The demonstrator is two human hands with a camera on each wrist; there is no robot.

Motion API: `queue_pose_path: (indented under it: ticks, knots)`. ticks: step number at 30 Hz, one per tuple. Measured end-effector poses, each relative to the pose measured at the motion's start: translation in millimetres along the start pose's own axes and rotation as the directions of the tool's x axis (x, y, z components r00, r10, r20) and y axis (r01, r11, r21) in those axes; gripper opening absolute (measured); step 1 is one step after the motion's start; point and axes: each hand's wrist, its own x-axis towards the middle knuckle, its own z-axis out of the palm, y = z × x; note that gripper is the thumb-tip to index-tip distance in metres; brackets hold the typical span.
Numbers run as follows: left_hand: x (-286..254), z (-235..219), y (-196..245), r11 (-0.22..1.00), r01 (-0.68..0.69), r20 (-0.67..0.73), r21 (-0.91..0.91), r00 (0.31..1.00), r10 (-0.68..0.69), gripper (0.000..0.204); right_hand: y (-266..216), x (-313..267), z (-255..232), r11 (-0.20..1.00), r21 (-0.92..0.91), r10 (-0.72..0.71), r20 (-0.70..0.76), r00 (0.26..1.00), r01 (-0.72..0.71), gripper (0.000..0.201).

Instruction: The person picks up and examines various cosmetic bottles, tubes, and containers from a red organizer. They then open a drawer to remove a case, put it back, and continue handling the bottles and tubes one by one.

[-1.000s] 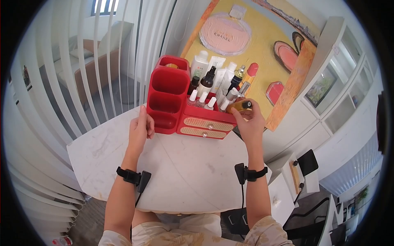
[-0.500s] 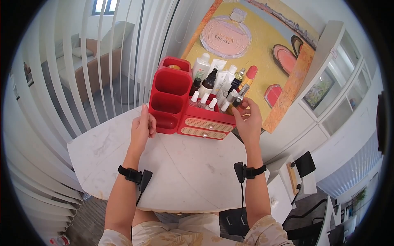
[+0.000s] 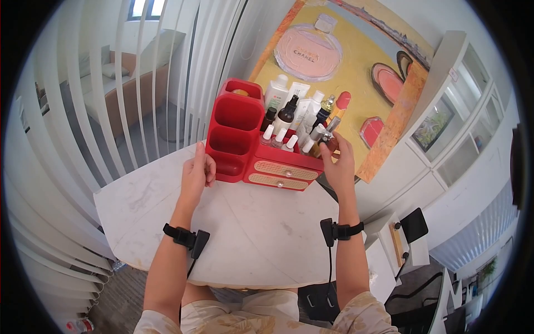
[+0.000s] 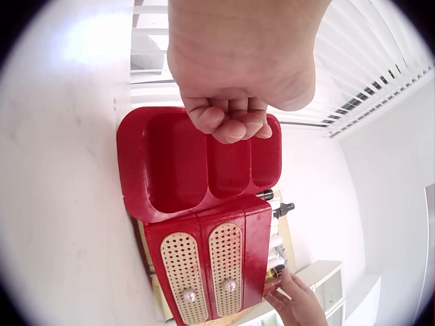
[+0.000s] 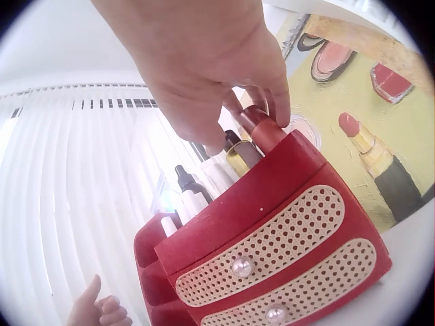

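On the table stands a red cosmetics organizer [image 3: 267, 161] with two drawers that have woven fronts and pearl knobs. My left hand [image 3: 197, 171] is beside its left compartments, thumb straight up, fingers loosely curled and holding nothing. At the organizer's right end, my right hand [image 3: 340, 164] has its fingers around a reddish-brown capped bottle [image 5: 264, 129]. Right beside that, near the thumb, stands a yellow bottle with a black cap [image 5: 238, 153] in the organizer. White-capped nail polish bottles [image 3: 280, 136] line the front, with a dark dropper bottle [image 3: 286, 114] and white tubes [image 3: 300, 106] behind.
A painting [image 3: 356, 72] of cosmetics leans behind the organizer. White vertical blinds [image 3: 150, 106] hang at the left. To the right stands a white cabinet [image 3: 445, 111]. The marble tabletop [image 3: 239, 239] spreads in front of the organizer.
My right hand has lowered the yellow bottle into the organizer's right end. Its fingers now lie around the reddish-brown bottle next to it. The left hand stays by the left side.
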Motion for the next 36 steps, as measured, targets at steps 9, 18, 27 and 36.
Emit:
queue_pose_path:
  ticks: [9, 18, 27, 36]
  knots:
    - [0.1, 0.2, -0.5, 1.0, 0.001, -0.011, 0.008, 1.0, -0.001, 0.075, 21.8, -0.5, -4.7, 0.998, -0.052, 0.024, -0.025, 0.999, -0.026, 0.032]
    - [0.3, 1.4, -1.9, 0.999, 0.007, -0.014, 0.037, 1.0, -0.007, 0.076, 25.4, -18.3, 1.1, 0.992, 0.076, 0.109, -0.131, 0.985, -0.1, 0.04]
    - [-1.7, 5.9, -0.3, 0.995, 0.01, 0.057, 0.095, 0.998, -0.016, 0.074, 79.1, -75.8, 17.8, 0.745, 0.438, 0.533, 0.062, 0.844, -0.503, 0.03]
    - [-9.2, 21.1, -3.3, 0.982, 0.026, 0.329, 0.188, 0.94, -0.088, 0.063, 92.4, -96.6, 33.6, 0.551, 0.646, 0.551, 0.195, 0.811, -0.529, 0.026]
